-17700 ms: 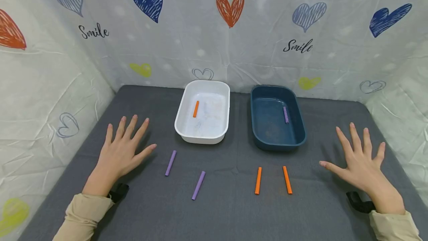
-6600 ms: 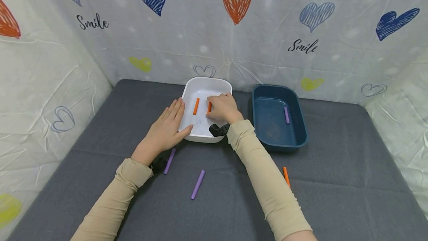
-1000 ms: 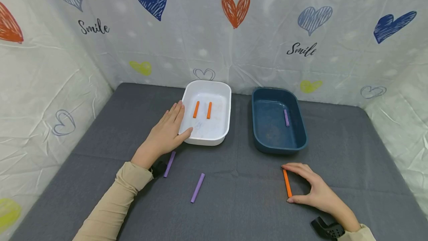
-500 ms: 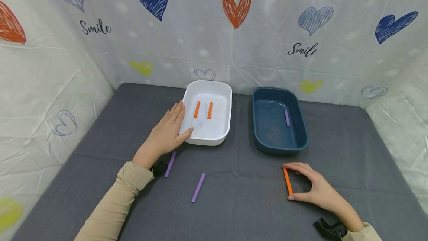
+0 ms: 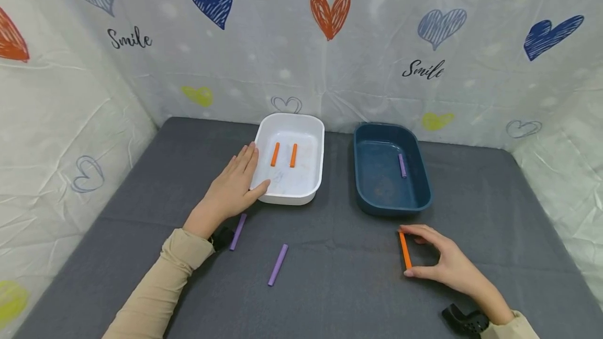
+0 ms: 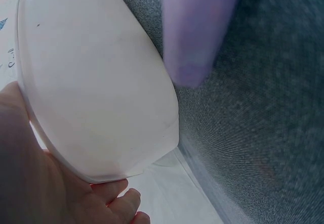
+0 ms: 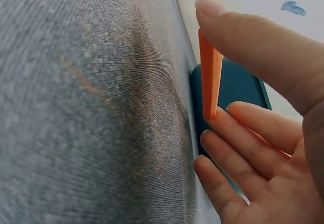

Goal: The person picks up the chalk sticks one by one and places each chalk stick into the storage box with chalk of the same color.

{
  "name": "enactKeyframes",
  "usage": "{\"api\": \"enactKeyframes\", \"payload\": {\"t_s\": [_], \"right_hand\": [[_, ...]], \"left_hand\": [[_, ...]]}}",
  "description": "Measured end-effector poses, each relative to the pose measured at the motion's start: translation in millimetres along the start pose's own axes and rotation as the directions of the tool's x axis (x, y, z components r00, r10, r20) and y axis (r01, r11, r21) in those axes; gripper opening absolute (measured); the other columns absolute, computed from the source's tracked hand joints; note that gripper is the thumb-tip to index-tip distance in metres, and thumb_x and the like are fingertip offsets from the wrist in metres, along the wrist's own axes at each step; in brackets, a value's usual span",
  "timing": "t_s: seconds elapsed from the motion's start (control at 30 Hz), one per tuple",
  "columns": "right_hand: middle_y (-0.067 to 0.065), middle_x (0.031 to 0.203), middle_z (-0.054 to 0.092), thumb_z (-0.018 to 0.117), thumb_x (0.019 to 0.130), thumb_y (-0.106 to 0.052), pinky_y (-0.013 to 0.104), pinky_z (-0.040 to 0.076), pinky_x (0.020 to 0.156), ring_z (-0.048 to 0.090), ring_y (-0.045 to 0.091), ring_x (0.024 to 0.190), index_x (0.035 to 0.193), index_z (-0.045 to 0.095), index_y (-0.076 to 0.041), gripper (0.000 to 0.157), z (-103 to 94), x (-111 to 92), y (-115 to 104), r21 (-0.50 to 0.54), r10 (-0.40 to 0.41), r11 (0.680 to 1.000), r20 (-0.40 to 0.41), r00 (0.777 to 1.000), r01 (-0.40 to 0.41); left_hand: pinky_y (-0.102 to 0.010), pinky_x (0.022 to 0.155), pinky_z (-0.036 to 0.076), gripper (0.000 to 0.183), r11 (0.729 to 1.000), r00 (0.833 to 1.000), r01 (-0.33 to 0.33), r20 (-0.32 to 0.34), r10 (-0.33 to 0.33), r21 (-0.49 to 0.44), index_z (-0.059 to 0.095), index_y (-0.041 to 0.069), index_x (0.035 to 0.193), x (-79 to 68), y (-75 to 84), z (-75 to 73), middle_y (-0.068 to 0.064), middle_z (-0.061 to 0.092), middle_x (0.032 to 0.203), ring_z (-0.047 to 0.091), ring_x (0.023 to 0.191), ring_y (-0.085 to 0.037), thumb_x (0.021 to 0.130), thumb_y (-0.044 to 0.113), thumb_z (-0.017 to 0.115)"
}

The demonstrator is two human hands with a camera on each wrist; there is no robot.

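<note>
My right hand (image 5: pixel 445 263) pinches a slim, faceted orange stick (image 5: pixel 405 250) by its two ends, thumb at the near end and a fingertip at the far one. In the right wrist view the orange stick (image 7: pixel 210 77) spans thumb to finger, beside the grey cloth. My left hand (image 5: pixel 228 192) rests on the left rim of a white tray (image 5: pixel 292 199), fingers straight and thumb over the front left corner. Two orange sticks (image 5: pixel 293 155) lie inside that tray. Seen from the left wrist, the tray's outer wall (image 6: pixel 96 82) runs alongside the hand (image 6: pixel 66 188).
A dark blue tray (image 5: pixel 393 208) stands right of the white one, with one purple stick (image 5: pixel 402 165) in it. Two more purple sticks lie on the grey cloth, one (image 5: pixel 238 232) by the left wrist, another (image 5: pixel 278 265) front centre. A printed curtain (image 5: pixel 278 41) hangs behind.
Over the longer span, one orange stick went from the cloth into the white tray and my left hand came to its rim. In the last second, my right hand has raised another orange stick slightly.
</note>
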State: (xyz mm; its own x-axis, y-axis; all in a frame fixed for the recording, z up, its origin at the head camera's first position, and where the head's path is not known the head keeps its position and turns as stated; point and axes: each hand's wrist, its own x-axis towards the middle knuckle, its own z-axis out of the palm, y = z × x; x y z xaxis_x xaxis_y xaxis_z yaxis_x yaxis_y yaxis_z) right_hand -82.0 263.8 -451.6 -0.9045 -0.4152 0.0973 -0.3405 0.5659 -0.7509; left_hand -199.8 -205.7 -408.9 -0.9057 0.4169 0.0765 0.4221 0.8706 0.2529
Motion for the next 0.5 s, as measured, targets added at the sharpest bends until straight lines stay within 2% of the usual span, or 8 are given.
{"api": "enactKeyframes", "payload": {"t_s": [0.23,0.5], "right_hand": [[0.0,0.138,0.057,0.089,0.074,-0.029,0.021,0.046,0.095,0.055,0.016,0.121,0.144,0.052,-0.013,0.081,-0.9,3,-3,0.024,-0.032,0.999,-0.02,0.999,0.033],[-0.005,0.139,0.056,0.089,0.074,-0.027,0.021,0.043,0.098,0.054,0.017,0.123,0.145,0.052,-0.015,0.081,-1.4,7,-11,0.045,-0.018,0.999,-0.018,1.0,0.018]], "left_hand": [[-0.049,0.121,0.007,0.083,1.0,1.0,0.001,0.003,-0.001,0.003,0.006,-0.006,0.156,-0.4,-1.5,0.4,-0.019,-0.002,0.165,0.0,0.152,-0.033,0.104,0.048,0.041],[-0.049,0.121,0.008,0.083,1.0,1.0,0.002,-0.012,-0.002,0.007,0.008,-0.006,0.156,-0.9,-2.4,2.1,-0.019,0.0,0.165,0.001,0.152,-0.033,0.103,0.048,0.041]]}}
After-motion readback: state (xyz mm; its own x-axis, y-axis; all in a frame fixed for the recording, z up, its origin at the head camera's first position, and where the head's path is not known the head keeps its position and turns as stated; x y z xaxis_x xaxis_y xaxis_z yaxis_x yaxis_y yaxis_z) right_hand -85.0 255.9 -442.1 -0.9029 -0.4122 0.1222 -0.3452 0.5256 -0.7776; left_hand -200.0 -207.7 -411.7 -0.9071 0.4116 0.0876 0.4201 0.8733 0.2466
